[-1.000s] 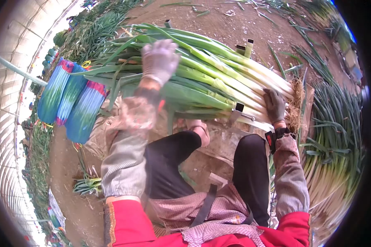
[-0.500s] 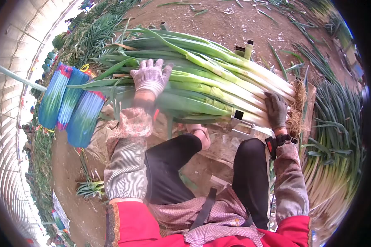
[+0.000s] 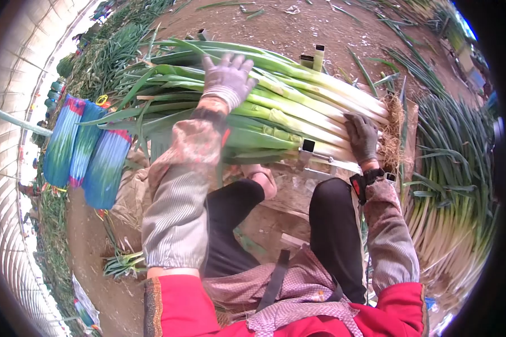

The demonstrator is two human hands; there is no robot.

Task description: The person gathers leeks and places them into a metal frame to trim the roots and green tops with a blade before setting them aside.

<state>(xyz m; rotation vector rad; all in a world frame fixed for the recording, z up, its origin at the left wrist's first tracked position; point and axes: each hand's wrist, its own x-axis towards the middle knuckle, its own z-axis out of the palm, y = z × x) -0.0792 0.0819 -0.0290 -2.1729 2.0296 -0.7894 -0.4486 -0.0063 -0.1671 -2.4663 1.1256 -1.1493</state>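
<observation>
A thick bundle of long green onions (image 3: 298, 92) lies crosswise before me, leaves to the left and roots to the right. My left hand (image 3: 227, 81), in a pale glove, rests on the green leaves with its fingers spread. On the white stems near the root end lies my right hand (image 3: 364, 137), in a darker glove, its fingers stretched over them. The hairy roots (image 3: 392, 132) stand just to the right of that hand. Metal posts of a rack (image 3: 307, 147) poke up along both sides of the bundle.
A large heap of green onions (image 3: 452, 168) covers the ground at right. Bundles of blue-and-green plastic ties or bags (image 3: 104, 163) hang at left. A small bunch of onions (image 3: 122, 263) lies on the soil below them. Loose leaves are scattered beyond the rack.
My left hand has slid across the leaves, away from me and to the right. My right hand stays on the white stems. The whole view has shifted slightly.
</observation>
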